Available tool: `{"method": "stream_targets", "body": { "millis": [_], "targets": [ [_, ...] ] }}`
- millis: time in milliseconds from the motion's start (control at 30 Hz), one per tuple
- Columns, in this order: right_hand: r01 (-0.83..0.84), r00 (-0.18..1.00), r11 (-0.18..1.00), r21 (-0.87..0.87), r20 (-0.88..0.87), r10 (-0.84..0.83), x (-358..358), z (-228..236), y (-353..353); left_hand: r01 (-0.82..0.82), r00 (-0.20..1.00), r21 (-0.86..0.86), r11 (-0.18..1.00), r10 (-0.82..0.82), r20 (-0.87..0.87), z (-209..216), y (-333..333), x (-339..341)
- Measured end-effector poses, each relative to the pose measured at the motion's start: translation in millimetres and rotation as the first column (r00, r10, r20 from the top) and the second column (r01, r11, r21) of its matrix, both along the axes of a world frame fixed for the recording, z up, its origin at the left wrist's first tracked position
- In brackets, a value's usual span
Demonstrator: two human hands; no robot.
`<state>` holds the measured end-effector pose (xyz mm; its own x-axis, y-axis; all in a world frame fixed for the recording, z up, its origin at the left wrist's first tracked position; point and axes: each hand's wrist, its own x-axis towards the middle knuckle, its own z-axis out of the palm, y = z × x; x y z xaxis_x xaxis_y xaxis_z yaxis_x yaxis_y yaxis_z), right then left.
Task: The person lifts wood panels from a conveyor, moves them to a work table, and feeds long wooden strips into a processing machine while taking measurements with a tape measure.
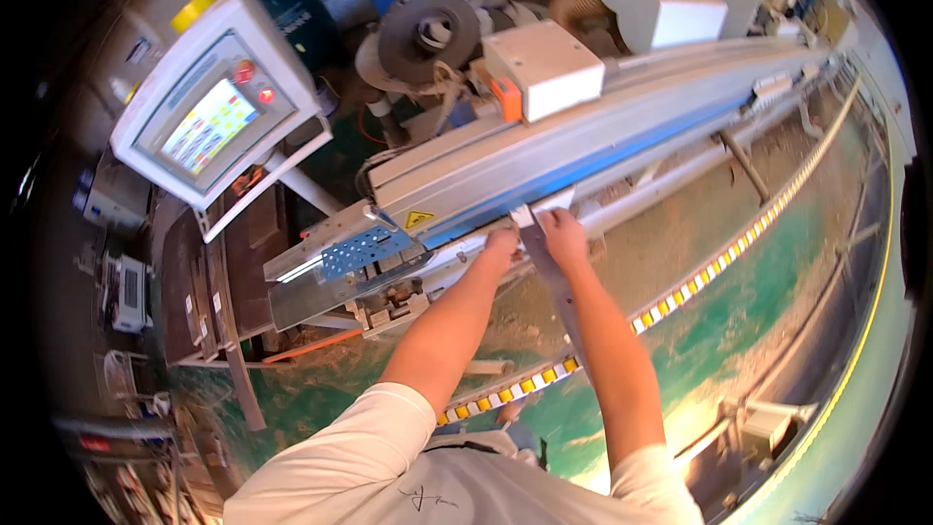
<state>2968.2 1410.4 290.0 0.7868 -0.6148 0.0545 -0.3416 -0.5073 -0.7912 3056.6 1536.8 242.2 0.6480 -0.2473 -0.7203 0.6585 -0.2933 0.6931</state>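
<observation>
The right hand [563, 233] is curled shut on the far end of a long gray-brown strip [552, 277], by the front edge of the long machine [622, 141]. The left hand [501, 242] is bent beside the strip; its grip is too hidden to tell.

1 long, narrow, dark grey-brown strip [552, 279] is slanting between the left hand [502, 245] and the right hand [566, 238], its pale-looking far end sitting near the machine's blue band [603, 157], its near part running beside the right forearm [622, 369].
</observation>
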Motion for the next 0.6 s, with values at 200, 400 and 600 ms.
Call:
{"method": "stream_targets", "body": {
  "millis": [200, 400, 600],
  "targets": [
    [0.049, 0.949, 0.885, 0.464, 0.256, -0.186, -179, 46, 79, 0.418, 0.906, -0.174, 0.892, -0.393, 0.161, 27, 103, -104],
    [-0.19, 0.978, 0.75, 0.633, 0.19, 0.087, -226, -3, 236, 0.242, 0.915, 0.276, 0.93, -0.313, 0.253, 35, 370, -132],
    [-0.433, 0.836, 0.656, 0.619, 0.005, 0.548, -195, -14, 320, -0.383, 0.849, 0.608, 0.695, 0.006, 0.528, 74, 638, -73]
  ]
}}
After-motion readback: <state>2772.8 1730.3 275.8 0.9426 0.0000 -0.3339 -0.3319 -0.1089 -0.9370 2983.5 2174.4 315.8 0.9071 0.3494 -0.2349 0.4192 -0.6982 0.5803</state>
